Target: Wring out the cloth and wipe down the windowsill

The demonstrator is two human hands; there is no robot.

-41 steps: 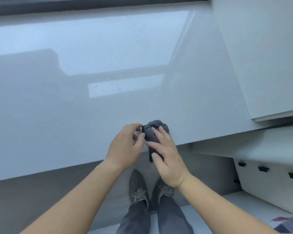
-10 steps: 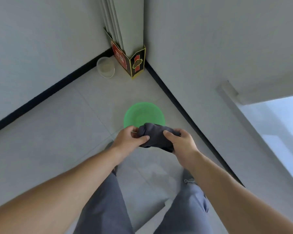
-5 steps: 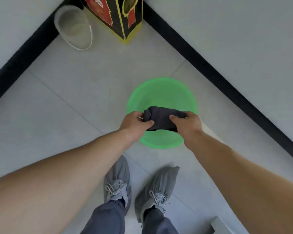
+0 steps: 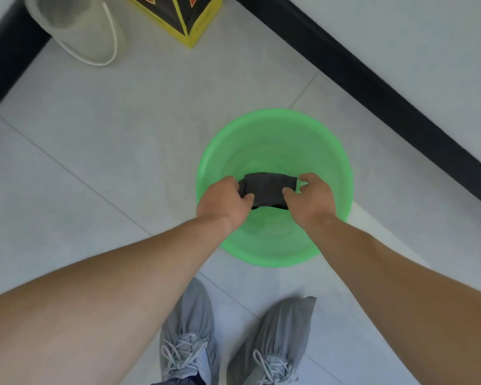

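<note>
The cloth (image 4: 267,190) is dark grey textile, matt and soft-folding. The basin (image 4: 261,140) is green plastic, smooth, translucent, with a faint sheen. The floor (image 4: 95,162) is pale tile, smooth with a satin finish. The skirting (image 4: 372,87) along its far edges is black and smooth. The tub (image 4: 75,26) by the far left edge is cloudy translucent plastic. The box (image 4: 189,20) in the far corner is printed card. The shoes (image 4: 189,323) are grey knit fabric, matt.
</note>
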